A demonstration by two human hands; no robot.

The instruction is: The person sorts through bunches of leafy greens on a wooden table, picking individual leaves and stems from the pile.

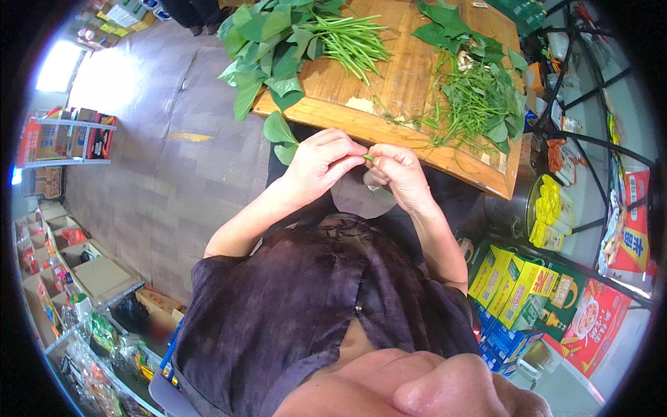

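Note:
My left hand point(328, 159) pinches a green leaf stem point(368, 157), whose broad leaves point(280, 130) stick out to the left behind that hand. The fingers of my right hand point(397, 169) grip the stem's other end, close beside the left fingertips. Both hands are just off the near edge of a wooden table point(401, 99). A bundle of long green stems point(354, 44) with large leaves point(276, 47) lies on its left part. On its right part is a loose pile of thin stem strips and leaves point(474, 104), with some pale bits point(465, 61) among it.
Yellow boxes point(513, 286) and yellow packets point(550, 213) stand at the right, near a metal rack. Shelves with packaged goods point(99, 266) line the left. A person's dark-trousered legs point(193, 13) are beyond the table at the top left. A plastic chair point(177, 391) is behind me.

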